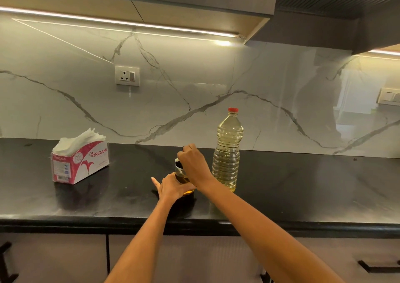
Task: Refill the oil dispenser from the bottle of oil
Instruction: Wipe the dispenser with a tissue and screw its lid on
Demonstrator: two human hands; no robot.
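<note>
Oil dispenser [183, 180] stood on the black tabletop [303, 185] near the front edge, just left of the oil bottle [227, 150] — the two close together, touching or not I could not tell. Left hand [171, 187] wrapped the dispenser's lower glass body, thumb splayed out to the left. Right hand [192, 163] came over the top, fingers curled round the dark cap or spout; how tight could not be told.

Dispenser looked like small glass with a little amber oil at the bottom — light, rigid, breakable, likely slick if oily. Best held low on the body as the left hand had it, while the top was worked off.

Bottle was clear ribbed plastic, red cap [233, 109] on, nearly full — probably heavy and somewhat squeezable, so grip at the ribbed waist, support it on the tilt.

Tissue box [80, 163] sat well apart to the left. Bare tabletop lay between it and the hands, more open room to the right of the bottle. Backsplash behind, front edge close — a knock toward the person could tip glass off.
</note>
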